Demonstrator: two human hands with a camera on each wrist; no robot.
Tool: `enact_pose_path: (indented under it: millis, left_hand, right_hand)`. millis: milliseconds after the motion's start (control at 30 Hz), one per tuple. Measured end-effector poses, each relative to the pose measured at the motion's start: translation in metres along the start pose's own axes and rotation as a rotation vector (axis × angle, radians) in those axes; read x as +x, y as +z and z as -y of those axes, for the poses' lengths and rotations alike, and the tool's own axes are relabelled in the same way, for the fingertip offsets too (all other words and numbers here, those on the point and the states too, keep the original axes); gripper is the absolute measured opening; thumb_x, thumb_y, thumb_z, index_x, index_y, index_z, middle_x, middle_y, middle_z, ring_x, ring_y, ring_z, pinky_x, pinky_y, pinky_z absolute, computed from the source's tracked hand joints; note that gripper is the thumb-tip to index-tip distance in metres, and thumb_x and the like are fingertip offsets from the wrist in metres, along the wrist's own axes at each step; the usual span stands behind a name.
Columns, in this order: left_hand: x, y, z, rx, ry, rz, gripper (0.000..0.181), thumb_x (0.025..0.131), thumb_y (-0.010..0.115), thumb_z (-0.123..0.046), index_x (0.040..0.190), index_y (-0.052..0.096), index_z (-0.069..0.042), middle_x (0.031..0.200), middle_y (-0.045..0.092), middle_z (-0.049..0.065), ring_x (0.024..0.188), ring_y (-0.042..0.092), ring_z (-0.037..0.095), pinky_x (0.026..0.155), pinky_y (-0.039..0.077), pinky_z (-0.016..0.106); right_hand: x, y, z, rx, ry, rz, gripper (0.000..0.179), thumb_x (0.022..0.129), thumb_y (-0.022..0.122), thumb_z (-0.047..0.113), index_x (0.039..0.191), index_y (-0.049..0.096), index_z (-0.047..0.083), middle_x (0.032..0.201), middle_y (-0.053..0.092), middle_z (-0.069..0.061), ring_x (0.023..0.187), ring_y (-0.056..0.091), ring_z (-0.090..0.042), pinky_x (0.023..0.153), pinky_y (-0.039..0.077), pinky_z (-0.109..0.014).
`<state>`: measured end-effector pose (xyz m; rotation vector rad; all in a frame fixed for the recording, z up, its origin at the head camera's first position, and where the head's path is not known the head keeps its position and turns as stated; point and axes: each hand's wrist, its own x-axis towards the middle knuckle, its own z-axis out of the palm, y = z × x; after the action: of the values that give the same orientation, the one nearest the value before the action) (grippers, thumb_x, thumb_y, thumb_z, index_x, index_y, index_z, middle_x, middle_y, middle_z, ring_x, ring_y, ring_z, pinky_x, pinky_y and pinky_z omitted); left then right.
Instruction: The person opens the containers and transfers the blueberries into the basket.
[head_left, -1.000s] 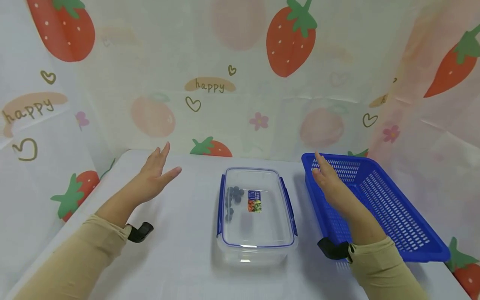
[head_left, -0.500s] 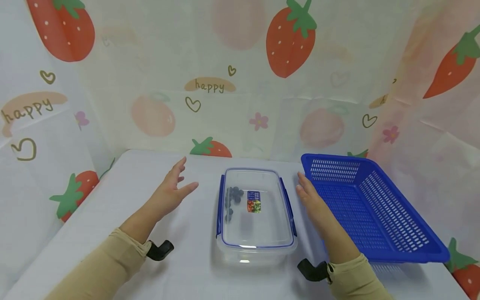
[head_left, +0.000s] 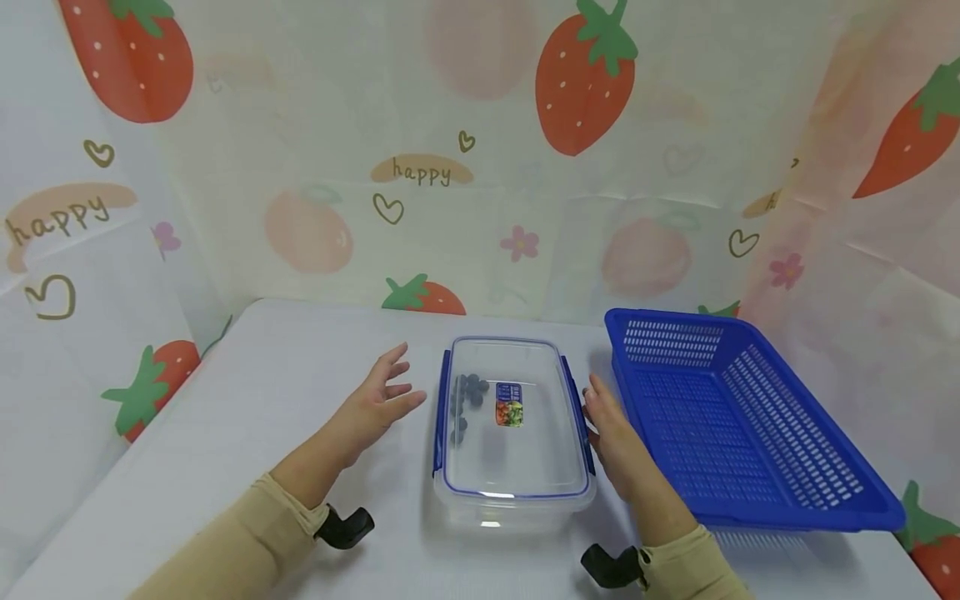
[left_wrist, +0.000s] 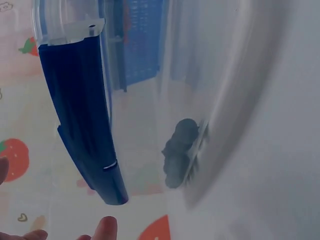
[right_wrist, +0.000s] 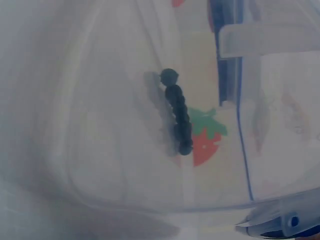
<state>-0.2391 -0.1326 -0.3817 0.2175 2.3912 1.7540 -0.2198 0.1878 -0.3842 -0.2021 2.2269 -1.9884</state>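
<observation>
A clear plastic food container with its lid on stands mid-table in the head view. Blue latches run along its left and right sides. Inside, on the left, lie several small dark round fruits, seen through the wall as a dark cluster in the left wrist view. My left hand, fingers spread, is a short way left of the container and holds nothing. Its thumb tip shows below the left latch. My right hand has extended fingers right at the right latch.
A blue perforated plastic basket stands on the right, beside my right forearm. Behind the white table hangs a strawberry-print cloth, with more of it on both sides. A black wrist camera sticks out from my left sleeve.
Both hands have moved inward and nearer to me, toward the container's two sides. The right hand has come from over the basket's edge to the right latch. Container and basket stay put.
</observation>
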Motion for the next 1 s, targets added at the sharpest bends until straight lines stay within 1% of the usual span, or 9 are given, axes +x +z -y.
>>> enact_pose_path:
  millis: [100, 233, 433, 467, 533, 600, 700, 833, 1000]
  left_hand:
    - [0.001, 0.006, 0.003, -0.018, -0.03, 0.007, 0.085, 0.081, 0.065, -0.042, 0.145, 0.01, -0.032, 0.15, 0.017, 0.006, 0.132, 0.029, 0.032, 0.101, 0.031, 0.056]
    - [0.002, 0.014, 0.008, -0.026, -0.069, 0.013, 0.087, 0.079, 0.069, -0.041, 0.145, 0.013, -0.032, 0.15, 0.019, 0.006, 0.132, 0.031, 0.032, 0.1, 0.032, 0.055]
    - [0.005, 0.025, 0.011, -0.077, -0.104, 0.019, 0.091, 0.074, 0.074, -0.037, 0.145, 0.017, -0.027, 0.149, 0.023, 0.007, 0.128, 0.037, 0.031, 0.097, 0.038, 0.05]
    - [0.005, 0.026, 0.011, -0.087, -0.105, 0.02, 0.091, 0.074, 0.074, -0.036, 0.145, 0.018, -0.027, 0.148, 0.023, 0.007, 0.127, 0.039, 0.031, 0.096, 0.04, 0.049]
    - [0.005, 0.029, 0.01, -0.105, -0.102, 0.024, 0.09, 0.075, 0.075, -0.032, 0.145, 0.018, -0.025, 0.148, 0.024, 0.007, 0.124, 0.042, 0.03, 0.094, 0.042, 0.047]
    - [0.006, 0.031, 0.009, -0.12, -0.104, 0.023, 0.088, 0.075, 0.075, -0.03, 0.145, 0.021, -0.024, 0.147, 0.027, 0.007, 0.12, 0.046, 0.029, 0.092, 0.044, 0.045]
    - [0.007, 0.034, 0.01, -0.138, -0.116, 0.023, 0.087, 0.074, 0.076, -0.028, 0.144, 0.025, -0.021, 0.142, 0.034, 0.01, 0.112, 0.053, 0.026, 0.088, 0.048, 0.042]
    - [0.008, 0.037, 0.011, -0.159, -0.147, 0.026, 0.081, 0.074, 0.076, -0.028, 0.142, 0.031, -0.019, 0.129, 0.045, 0.013, 0.095, 0.06, 0.023, 0.081, 0.052, 0.039]
    - [0.01, 0.039, 0.015, -0.17, -0.157, 0.024, 0.071, 0.08, 0.07, -0.03, 0.14, 0.035, -0.019, 0.112, 0.049, 0.014, 0.087, 0.062, 0.022, 0.079, 0.053, 0.04]
  right_hand:
    - [0.001, 0.001, -0.005, 0.045, 0.005, -0.013, 0.065, 0.099, 0.03, 0.039, 0.147, -0.003, 0.01, 0.15, 0.002, -0.021, 0.137, 0.001, -0.039, 0.109, 0.004, -0.055]
    - [0.004, 0.002, -0.011, 0.085, 0.009, -0.049, 0.064, 0.099, 0.034, 0.034, 0.147, 0.001, 0.007, 0.15, 0.006, -0.021, 0.137, 0.005, -0.036, 0.11, 0.007, -0.053]
    - [0.009, 0.004, -0.018, 0.088, 0.002, -0.108, 0.057, 0.099, 0.039, 0.02, 0.144, 0.013, -0.002, 0.148, 0.015, -0.022, 0.136, 0.014, -0.032, 0.111, 0.011, -0.049]
    - [0.01, 0.005, -0.019, 0.078, 0.0, -0.124, 0.055, 0.098, 0.04, 0.017, 0.144, 0.016, -0.003, 0.147, 0.018, -0.022, 0.135, 0.017, -0.031, 0.111, 0.014, -0.048]
    - [0.012, 0.006, -0.023, 0.049, 0.011, -0.165, 0.052, 0.097, 0.042, 0.014, 0.142, 0.022, -0.002, 0.144, 0.027, -0.02, 0.129, 0.03, -0.03, 0.107, 0.026, -0.045]
    - [0.013, 0.007, -0.026, 0.011, 0.023, -0.211, 0.05, 0.095, 0.045, 0.013, 0.141, 0.029, 0.0, 0.139, 0.036, -0.019, 0.119, 0.041, -0.029, 0.099, 0.038, -0.041]
    - [0.014, 0.008, -0.029, -0.034, 0.036, -0.252, 0.049, 0.094, 0.049, 0.014, 0.139, 0.035, 0.002, 0.133, 0.044, -0.018, 0.106, 0.05, -0.027, 0.086, 0.046, -0.037]
    - [0.014, 0.008, -0.03, -0.017, 0.014, -0.248, 0.048, 0.095, 0.048, 0.013, 0.139, 0.035, 0.0, 0.134, 0.042, -0.02, 0.112, 0.046, -0.028, 0.093, 0.042, -0.04]
    - [0.014, 0.007, -0.03, 0.03, -0.014, -0.22, 0.045, 0.097, 0.042, 0.012, 0.139, 0.032, -0.002, 0.14, 0.036, -0.019, 0.125, 0.036, -0.029, 0.104, 0.032, -0.045]
